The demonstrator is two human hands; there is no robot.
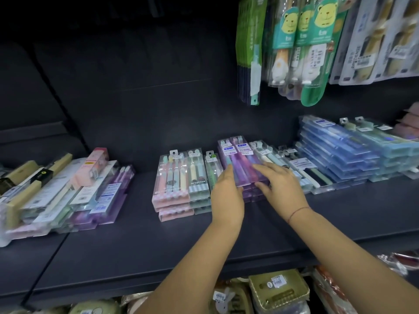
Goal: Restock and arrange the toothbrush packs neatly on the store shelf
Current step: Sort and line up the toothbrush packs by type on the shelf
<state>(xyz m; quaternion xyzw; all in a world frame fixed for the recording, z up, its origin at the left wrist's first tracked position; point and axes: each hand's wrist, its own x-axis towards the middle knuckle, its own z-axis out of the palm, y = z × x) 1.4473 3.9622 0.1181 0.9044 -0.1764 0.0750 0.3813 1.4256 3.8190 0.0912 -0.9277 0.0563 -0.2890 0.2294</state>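
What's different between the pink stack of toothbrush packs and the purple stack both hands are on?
The pink stack is pale pink with pastel brushes; the purple stack is tinted violet. The left hand and right hand touch the purple stack; nothing touches the pink stack. The pink stack's lower packs jut forward in steps; the purple stack's front is mostly hidden. Both lie flat on the dark shelf, brush heads toward the back.

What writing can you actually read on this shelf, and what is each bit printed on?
"SOFT TOOTHBRUSH": white label on a clear toothbrush pack lying right of the purple packs.
Too blurred or small to read: the blue stickers on the purple packs, the print on the hanging bear packs, the vertical print on the grey hanging packs, and the tag on the olive box below.
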